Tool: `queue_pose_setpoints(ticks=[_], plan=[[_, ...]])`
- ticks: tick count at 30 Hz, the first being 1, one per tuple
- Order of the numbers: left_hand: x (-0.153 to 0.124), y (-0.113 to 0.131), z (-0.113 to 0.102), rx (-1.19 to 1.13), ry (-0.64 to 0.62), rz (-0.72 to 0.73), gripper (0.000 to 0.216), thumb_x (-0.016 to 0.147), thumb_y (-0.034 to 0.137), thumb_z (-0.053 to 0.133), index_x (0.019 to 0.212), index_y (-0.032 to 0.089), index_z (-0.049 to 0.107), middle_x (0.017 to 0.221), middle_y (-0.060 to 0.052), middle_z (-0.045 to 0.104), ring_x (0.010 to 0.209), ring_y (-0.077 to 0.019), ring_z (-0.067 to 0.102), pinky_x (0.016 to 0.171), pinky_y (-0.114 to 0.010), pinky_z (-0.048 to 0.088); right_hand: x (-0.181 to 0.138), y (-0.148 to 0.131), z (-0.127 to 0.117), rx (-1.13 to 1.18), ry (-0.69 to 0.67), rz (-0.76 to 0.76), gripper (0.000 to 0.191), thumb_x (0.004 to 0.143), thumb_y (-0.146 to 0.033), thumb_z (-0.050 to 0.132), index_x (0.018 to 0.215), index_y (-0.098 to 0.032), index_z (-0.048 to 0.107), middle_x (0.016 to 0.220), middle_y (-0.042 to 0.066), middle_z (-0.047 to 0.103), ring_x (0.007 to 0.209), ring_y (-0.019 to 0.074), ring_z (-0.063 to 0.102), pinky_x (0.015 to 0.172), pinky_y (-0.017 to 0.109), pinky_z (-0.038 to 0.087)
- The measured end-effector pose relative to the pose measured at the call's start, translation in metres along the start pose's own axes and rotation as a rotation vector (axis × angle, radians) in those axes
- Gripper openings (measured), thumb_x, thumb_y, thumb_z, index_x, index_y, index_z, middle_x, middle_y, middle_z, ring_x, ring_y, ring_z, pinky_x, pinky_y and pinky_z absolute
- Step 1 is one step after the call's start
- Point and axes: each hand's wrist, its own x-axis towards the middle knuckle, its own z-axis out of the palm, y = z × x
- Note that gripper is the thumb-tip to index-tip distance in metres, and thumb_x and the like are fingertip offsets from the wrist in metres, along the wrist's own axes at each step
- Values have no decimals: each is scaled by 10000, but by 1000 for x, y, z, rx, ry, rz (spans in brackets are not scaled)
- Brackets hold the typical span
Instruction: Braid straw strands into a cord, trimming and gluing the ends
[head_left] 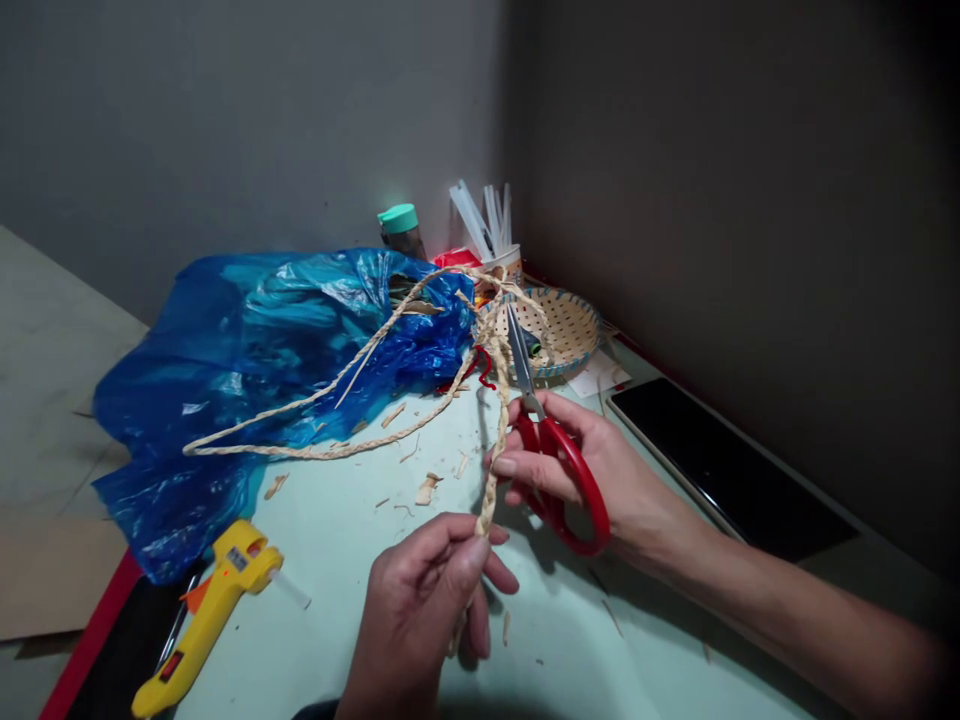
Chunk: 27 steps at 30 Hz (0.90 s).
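My left hand (427, 590) is closed in a pinch on a braided straw rope (491, 480), holding its near end upright. The rope runs up from my fingers, then loops left over the blue plastic bag (255, 350) and back across the table. My right hand (600, 470) grips red-handled scissors (559, 465), fingers through the loops. The scissor blades (519, 350) point away from me, alongside the upper part of the rope. Whether the blades touch the rope I cannot tell.
A yellow glue gun (214, 610) lies at the front left. A small woven basket (562, 325), a cup of glue sticks (491, 235) and a green-capped bottle (400, 228) stand at the back. A dark phone or tablet (720, 465) lies right. Straw scraps (427, 488) litter the pale table.
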Motion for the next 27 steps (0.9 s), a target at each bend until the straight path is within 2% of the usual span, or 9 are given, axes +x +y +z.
queue_pose_setpoints(ticks=[4, 8, 11, 14, 22, 27], plan=[[-1, 0, 1, 25, -12, 20, 284, 836, 406, 652, 796, 146, 759, 562, -45, 666, 476, -126, 546, 490, -238, 434, 0, 3, -3, 6, -21, -10, 356, 721, -214, 826, 907, -192, 524, 766, -58, 616, 573, 72, 635, 529, 163, 496], [0, 0, 2, 51, 120, 120, 202, 783, 360, 705, 872, 186, 757, 702, -56, 738, 623, -183, 633, 604, -275, 488, -3, 4, 1, -60, -2, -60, 346, 728, -199, 808, 918, -209, 519, 753, -59, 620, 580, 85, 623, 531, 185, 504], [1, -1, 2, 142, 209, 236, 73, 724, 275, 745, 757, 212, 729, 653, -6, 690, 633, -170, 610, 637, -260, 472, -8, 3, 9, -102, -6, -51, 359, 692, -159, 819, 905, -204, 534, 726, -58, 624, 589, 83, 589, 542, 184, 487], [3, -2, 1, 198, 231, 284, 104, 729, 257, 735, 646, 213, 691, 621, 17, 637, 584, -138, 542, 579, -235, 428, -12, 2, 14, -114, -28, -41, 375, 660, -127, 831, 893, -190, 544, 710, -59, 617, 601, 79, 553, 559, 182, 465], [8, -6, -4, -83, 28, 102, 166, 802, 303, 696, 698, 174, 681, 567, 1, 621, 547, -120, 512, 566, -219, 405, -8, 7, 8, -165, -59, -56, 378, 685, -238, 839, 917, -194, 543, 704, -58, 598, 585, 90, 541, 562, 209, 467], [10, -8, -6, -173, -10, 31, 178, 781, 319, 716, 700, 162, 688, 505, 29, 524, 495, -100, 435, 502, -202, 352, -4, 10, 3, -184, -42, -65, 369, 708, -276, 824, 940, -210, 545, 758, -36, 624, 621, 110, 595, 577, 224, 509]])
